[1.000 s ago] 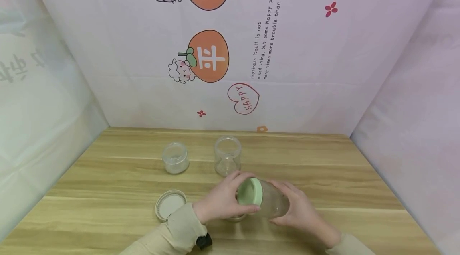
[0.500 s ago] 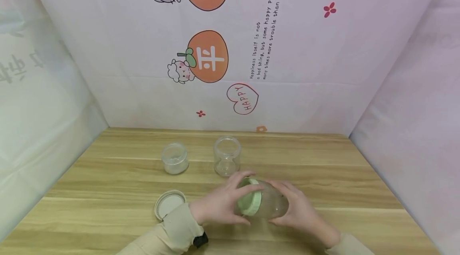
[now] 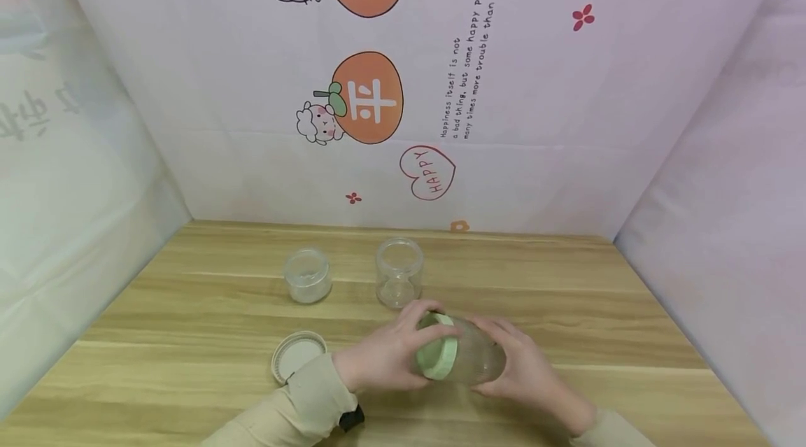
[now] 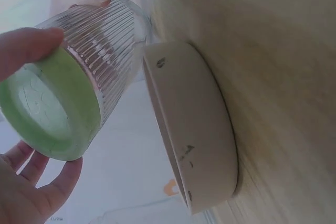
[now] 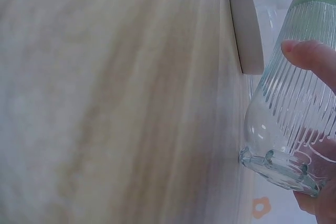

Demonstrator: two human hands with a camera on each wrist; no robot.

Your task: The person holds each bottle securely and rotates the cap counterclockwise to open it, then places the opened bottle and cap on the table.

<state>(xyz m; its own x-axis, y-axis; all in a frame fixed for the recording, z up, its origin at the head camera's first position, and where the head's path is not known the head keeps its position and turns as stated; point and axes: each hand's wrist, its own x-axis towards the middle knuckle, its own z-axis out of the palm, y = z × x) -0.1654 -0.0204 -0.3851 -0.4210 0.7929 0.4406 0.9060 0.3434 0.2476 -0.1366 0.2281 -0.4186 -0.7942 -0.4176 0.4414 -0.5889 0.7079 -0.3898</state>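
Note:
A ribbed clear glass jar (image 3: 475, 357) lies tilted between both hands, its green lid (image 3: 439, 356) toward the left. My left hand (image 3: 384, 355) holds the lid by its rim; in the left wrist view its thumb is over one side and several fingertips touch the other. My right hand (image 3: 525, 366) grips the jar's body near the base, with its thumb across the ribs in the right wrist view. Close beside the jar stands a round beige lid (image 4: 194, 124), hidden under my left hand in the head view. Whether the jar's base (image 5: 281, 169) touches the table cannot be told.
Another beige lid (image 3: 299, 356) lies by the left sleeve. Behind the hands stand a short clear jar (image 3: 307, 279) and a taller clear jar (image 3: 399, 275), both without lids. The wooden table (image 3: 630, 335) is walled by printed white cloth (image 3: 535, 153).
The left hand's fingers have shifted round the green lid, and its thumb and fingers sit at new places on the rim. The right hand and jar body have hardly moved.

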